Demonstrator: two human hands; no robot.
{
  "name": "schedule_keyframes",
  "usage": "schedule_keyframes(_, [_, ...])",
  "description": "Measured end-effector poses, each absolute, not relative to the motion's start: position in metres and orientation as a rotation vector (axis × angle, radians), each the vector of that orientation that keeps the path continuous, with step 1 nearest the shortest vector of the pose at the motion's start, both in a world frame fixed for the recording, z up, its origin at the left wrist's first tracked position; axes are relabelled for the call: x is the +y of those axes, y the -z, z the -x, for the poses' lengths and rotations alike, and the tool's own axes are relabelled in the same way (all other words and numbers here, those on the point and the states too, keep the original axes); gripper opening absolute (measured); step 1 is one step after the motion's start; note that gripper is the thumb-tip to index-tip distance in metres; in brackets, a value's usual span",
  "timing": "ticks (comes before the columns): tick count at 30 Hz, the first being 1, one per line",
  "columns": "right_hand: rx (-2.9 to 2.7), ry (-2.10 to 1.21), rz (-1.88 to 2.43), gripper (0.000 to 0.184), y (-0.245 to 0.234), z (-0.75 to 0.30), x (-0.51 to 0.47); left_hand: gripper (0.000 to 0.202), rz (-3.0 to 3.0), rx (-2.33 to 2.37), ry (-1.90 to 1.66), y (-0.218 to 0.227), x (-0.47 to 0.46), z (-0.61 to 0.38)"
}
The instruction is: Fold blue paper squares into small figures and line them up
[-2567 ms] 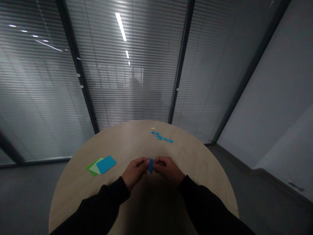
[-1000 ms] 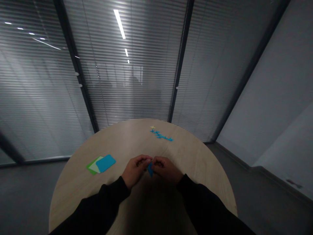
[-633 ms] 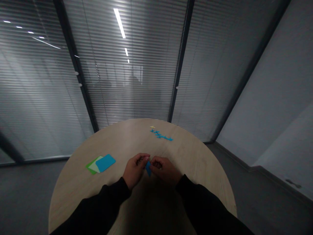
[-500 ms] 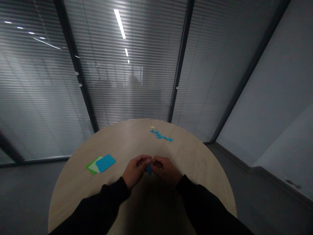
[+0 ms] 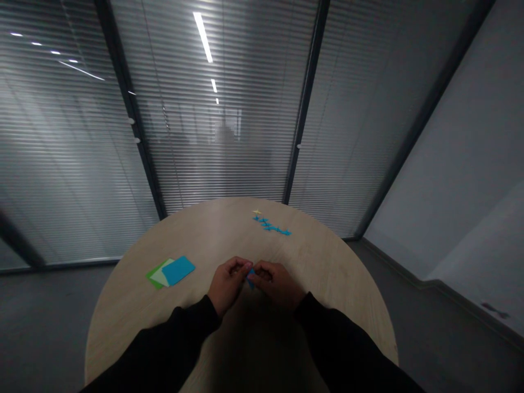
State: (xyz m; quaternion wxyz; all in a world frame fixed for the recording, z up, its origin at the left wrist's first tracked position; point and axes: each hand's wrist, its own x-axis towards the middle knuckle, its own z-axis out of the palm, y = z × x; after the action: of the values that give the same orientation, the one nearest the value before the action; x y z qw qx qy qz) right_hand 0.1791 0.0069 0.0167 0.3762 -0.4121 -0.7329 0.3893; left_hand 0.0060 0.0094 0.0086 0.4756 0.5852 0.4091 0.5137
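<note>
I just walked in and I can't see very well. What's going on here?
A person is holding a small blue folded piece between their left hand and right hand, above a round light wood table. Farther along the table lie a row of small blue shapes and a tiny yellow star. To the left, a blue rectangular card lies on a green card.

Glass partitions (image 5: 73,164) fitted with slatted blinds stand behind a round, pale wood surface (image 5: 204,232), divided by dark metal frames (image 5: 307,103). A strip light (image 5: 203,37) gleams in the glass. To the right rises a grey wall (image 5: 462,164) with a low skirting (image 5: 450,300), above a dark grey floor (image 5: 49,327).
</note>
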Motion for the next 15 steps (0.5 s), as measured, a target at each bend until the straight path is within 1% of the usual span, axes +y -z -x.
schedule_keyframes(3, [-1.875, -0.936, 1.081, 0.031, -0.017, -0.178, 0.0073, 0.028, -1.476, 1.057, -1.265, -0.011, 0.0085, -0.0071])
schedule_keyframes(7, [-1.877, -0.922, 1.05, 0.033, -0.0207, -0.1779, 0.0056, 0.031, -1.358, 1.005, -1.264, -0.0098, 0.0075, -0.0089])
schedule_keyframes(10, [-1.856, -0.948, 1.045, 0.031, -0.0226, -0.1781, 0.0045, 0.034, -1.273, 0.971, -1.254, -0.0099, 0.0074, -0.0104])
schedule_keyframes(15, [-1.74, -1.024, 1.041, 0.031, -0.0187, -0.1793, 0.0079, 0.035, -1.293, 0.986, -1.276, -0.0105, 0.0101, -0.0102])
